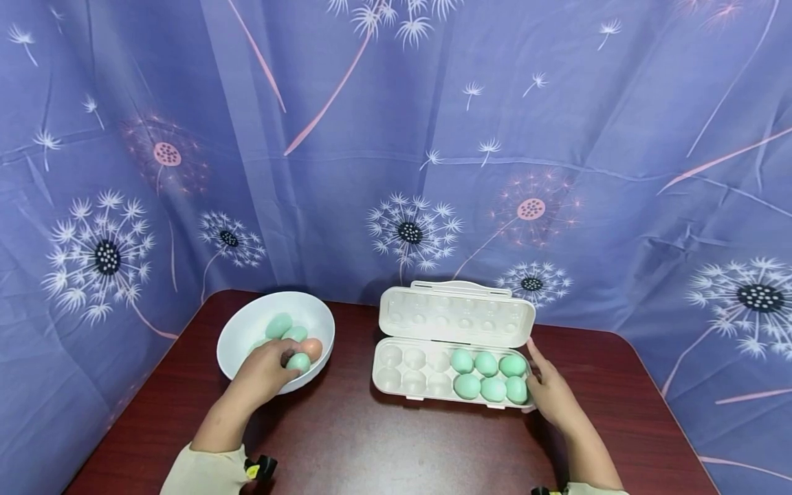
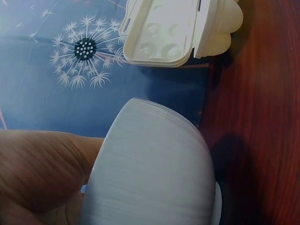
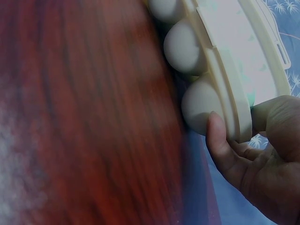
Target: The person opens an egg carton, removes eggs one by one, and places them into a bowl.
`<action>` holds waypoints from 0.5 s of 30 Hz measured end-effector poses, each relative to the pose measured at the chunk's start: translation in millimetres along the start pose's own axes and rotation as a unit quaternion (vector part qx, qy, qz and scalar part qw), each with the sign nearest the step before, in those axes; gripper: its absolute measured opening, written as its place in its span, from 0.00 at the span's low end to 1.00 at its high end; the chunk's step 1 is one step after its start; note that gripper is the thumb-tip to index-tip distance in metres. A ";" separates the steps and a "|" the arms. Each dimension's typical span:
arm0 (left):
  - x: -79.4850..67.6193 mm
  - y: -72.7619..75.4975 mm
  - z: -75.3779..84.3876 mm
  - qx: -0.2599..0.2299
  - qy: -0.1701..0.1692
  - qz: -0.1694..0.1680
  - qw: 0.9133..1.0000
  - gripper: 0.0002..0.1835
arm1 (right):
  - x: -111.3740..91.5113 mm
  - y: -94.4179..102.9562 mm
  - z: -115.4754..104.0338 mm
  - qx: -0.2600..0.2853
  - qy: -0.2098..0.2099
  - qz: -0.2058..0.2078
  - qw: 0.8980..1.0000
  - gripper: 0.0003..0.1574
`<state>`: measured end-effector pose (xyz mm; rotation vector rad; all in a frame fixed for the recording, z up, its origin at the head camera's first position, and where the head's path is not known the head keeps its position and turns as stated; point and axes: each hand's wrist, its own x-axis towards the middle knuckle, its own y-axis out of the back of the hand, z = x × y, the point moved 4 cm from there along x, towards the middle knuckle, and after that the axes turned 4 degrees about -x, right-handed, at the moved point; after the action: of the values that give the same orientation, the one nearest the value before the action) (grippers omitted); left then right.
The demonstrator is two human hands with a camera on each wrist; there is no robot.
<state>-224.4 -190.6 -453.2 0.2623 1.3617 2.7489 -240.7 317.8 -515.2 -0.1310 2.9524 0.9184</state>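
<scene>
A white bowl (image 1: 241,330) at the left holds several pale green eggs (image 1: 279,325) and one brown egg (image 1: 312,349). My left hand (image 1: 262,371) reaches over its near rim and pinches a green egg (image 1: 299,363) between thumb and fingers. In the left wrist view, the bowl's outer wall (image 2: 150,164) hides the fingertips of that hand (image 2: 42,173). Right of centre lies a cream egg carton (image 1: 427,395), lid raised, with green eggs (image 1: 485,364) filling its right half and bare cups at the left. My right hand (image 1: 553,392) grips the carton's right end, thumb and fingers around its edge (image 3: 239,108).
The dark red wooden table (image 1: 396,447) carries both the bowl and the carton. Behind it hangs a blue curtain (image 1: 346,227) with dandelion prints, close to the carton's raised lid (image 1: 458,317).
</scene>
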 end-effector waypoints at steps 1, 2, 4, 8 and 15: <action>0.0 -0.3 0.2 0.000 -0.001 -0.001 1.000 0.09 | -0.3 0.1 -0.2 0.001 0.000 0.001 1.000 0.47; -0.1 -0.5 0.4 -0.002 0.000 -0.001 1.000 0.10 | -0.6 0.2 -0.5 0.001 0.001 0.002 1.000 0.47; -0.6 -1.3 0.6 -0.005 0.002 -0.001 1.000 0.11 | -1.2 0.4 -1.0 -0.001 0.004 0.005 1.000 0.47; -2.5 -2.4 1.2 -0.014 0.005 -0.002 1.000 0.16 | -2.3 0.9 -1.9 -0.004 0.007 0.009 1.000 0.47; -4.3 -1.0 2.8 -0.002 0.005 -0.008 1.000 0.17 | -1.8 0.2 -1.8 0.001 0.003 0.004 1.000 0.47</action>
<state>-219.7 -188.4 -452.8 0.2362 1.3540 2.7429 -238.9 317.1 -513.6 -0.1232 2.9620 0.9166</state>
